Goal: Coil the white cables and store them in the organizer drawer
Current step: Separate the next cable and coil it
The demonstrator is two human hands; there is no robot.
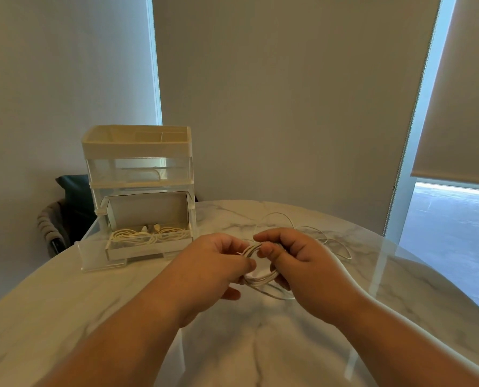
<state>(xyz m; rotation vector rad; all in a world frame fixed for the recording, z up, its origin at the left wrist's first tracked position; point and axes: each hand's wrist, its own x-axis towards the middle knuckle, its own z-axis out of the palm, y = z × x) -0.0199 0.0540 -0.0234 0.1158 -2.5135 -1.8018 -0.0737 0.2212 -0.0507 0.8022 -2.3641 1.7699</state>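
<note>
1. Two bare forearms entered from the lower edge over a round, white marble-patterned table (pixel 99 308) and met above its middle.
2. A thin white cable (pixel 261 278), partly wound into a small coil, was held between the two hands. Its loose remainder trailed in open loops on the table behind and to the right of the right hand.
3. The left hand (pixel 216 263) had its fingers curled and grasped the left side of the coil.
4. The right hand (pixel 297 261) was also curled. Thumb and forefinger pinched the upper strands, and the other fingers wrapped the coil's right side.
5. A clear and cream plastic desk organizer (pixel 138 152) stood at the far left of the table, well apart from the hands. Its bottom drawer (pixel 149 248) was pulled out and held other coiled white cables (pixel 138 236).
</note>
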